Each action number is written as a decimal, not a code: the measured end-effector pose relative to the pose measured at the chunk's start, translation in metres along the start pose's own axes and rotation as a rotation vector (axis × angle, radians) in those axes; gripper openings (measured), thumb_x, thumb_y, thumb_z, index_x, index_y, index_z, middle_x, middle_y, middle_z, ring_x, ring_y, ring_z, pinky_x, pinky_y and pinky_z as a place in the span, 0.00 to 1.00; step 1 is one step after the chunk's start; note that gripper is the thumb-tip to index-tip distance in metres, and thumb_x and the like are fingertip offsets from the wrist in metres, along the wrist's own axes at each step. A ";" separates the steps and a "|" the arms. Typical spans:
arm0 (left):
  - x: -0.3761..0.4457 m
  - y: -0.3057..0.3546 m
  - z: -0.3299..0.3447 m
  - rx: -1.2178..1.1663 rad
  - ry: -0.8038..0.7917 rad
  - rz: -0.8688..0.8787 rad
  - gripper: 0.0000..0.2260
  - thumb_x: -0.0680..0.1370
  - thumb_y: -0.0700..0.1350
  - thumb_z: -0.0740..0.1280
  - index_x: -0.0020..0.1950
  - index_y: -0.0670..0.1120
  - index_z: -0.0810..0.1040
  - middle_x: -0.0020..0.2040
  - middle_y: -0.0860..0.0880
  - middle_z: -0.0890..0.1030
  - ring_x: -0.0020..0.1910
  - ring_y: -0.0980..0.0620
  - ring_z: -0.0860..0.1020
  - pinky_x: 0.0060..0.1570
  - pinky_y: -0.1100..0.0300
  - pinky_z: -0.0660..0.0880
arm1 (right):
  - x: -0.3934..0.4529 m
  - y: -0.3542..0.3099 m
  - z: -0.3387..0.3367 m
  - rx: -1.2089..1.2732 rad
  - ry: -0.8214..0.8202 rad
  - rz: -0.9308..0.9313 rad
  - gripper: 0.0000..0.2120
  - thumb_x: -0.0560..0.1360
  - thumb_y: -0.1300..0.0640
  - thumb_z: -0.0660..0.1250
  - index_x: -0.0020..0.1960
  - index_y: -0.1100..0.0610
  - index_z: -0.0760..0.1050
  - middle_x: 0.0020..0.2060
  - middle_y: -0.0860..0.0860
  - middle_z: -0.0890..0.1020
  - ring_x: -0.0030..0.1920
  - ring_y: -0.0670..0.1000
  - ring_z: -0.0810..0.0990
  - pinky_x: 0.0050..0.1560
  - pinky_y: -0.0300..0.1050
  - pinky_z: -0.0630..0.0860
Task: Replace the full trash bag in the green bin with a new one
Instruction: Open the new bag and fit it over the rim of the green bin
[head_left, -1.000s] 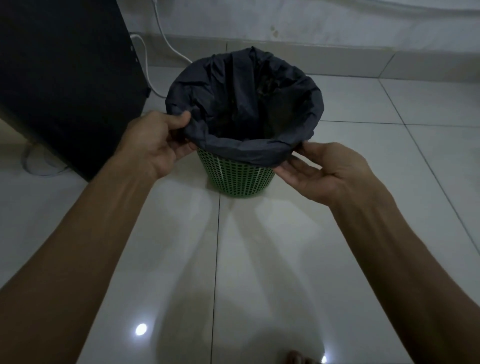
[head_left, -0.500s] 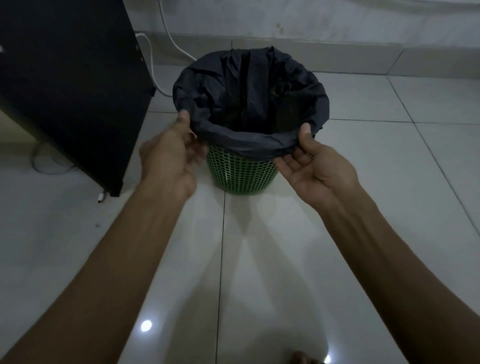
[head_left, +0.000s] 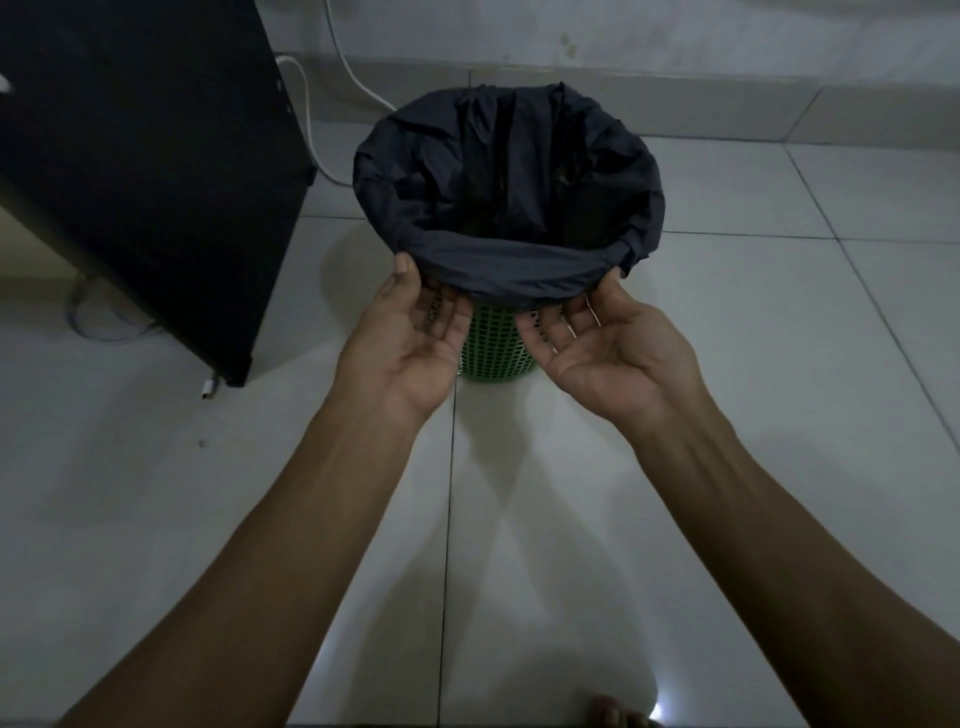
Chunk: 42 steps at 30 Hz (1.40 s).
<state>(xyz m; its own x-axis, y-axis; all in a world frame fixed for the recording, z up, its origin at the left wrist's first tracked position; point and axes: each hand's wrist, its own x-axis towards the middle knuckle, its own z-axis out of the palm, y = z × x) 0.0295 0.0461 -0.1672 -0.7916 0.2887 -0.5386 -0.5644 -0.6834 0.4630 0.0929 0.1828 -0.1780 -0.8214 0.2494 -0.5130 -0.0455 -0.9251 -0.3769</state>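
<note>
A small green mesh bin (head_left: 496, 349) stands on the tiled floor, lined with a black trash bag (head_left: 511, 273) whose top is folded out over the rim. The bag's inside is dark and its contents cannot be made out. Both my hands are palm up at the near side of the rim. My left hand (head_left: 415, 343) has its fingertips tucked under the bag's folded edge and its thumb against the outside. My right hand (head_left: 608, 353) holds the same edge further right in the same way, thumb on the fold.
A tall black cabinet (head_left: 150, 156) stands close to the bin's left. White cables (head_left: 306, 119) run along the floor behind it toward the wall (head_left: 675, 41). Pale glossy floor tiles (head_left: 779, 364) spread to the right and toward me. A toe (head_left: 613, 716) shows at the bottom edge.
Both hands have slid from the bin's left and right sides to its near rim and turned palm up under the bag's fold. The view has shifted closer above the bin.
</note>
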 end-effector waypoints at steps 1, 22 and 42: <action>0.000 0.000 -0.001 -0.022 0.014 -0.002 0.16 0.80 0.44 0.64 0.66 0.40 0.75 0.44 0.46 0.81 0.45 0.50 0.80 0.55 0.55 0.77 | 0.000 0.001 0.001 -0.010 0.006 0.005 0.12 0.81 0.51 0.61 0.49 0.58 0.78 0.36 0.51 0.84 0.51 0.53 0.81 0.59 0.56 0.75; -0.016 -0.012 -0.013 0.312 0.044 0.354 0.11 0.69 0.31 0.73 0.50 0.36 0.79 0.42 0.44 0.84 0.42 0.50 0.83 0.45 0.60 0.80 | -0.004 0.010 0.008 -0.120 0.074 -0.047 0.16 0.83 0.53 0.56 0.63 0.60 0.75 0.47 0.54 0.82 0.50 0.53 0.81 0.56 0.52 0.76; -0.010 -0.005 -0.010 0.478 0.245 0.307 0.07 0.70 0.33 0.74 0.39 0.40 0.77 0.34 0.46 0.80 0.28 0.55 0.77 0.32 0.63 0.77 | -0.004 0.020 -0.003 -0.195 -0.166 -0.087 0.09 0.77 0.68 0.61 0.52 0.59 0.77 0.50 0.54 0.82 0.51 0.52 0.82 0.63 0.49 0.75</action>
<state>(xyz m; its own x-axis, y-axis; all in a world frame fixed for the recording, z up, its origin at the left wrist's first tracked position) 0.0426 0.0403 -0.1712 -0.8898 -0.0743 -0.4503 -0.4067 -0.3187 0.8562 0.0966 0.1642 -0.1858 -0.9018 0.2605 -0.3447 -0.0231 -0.8257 -0.5636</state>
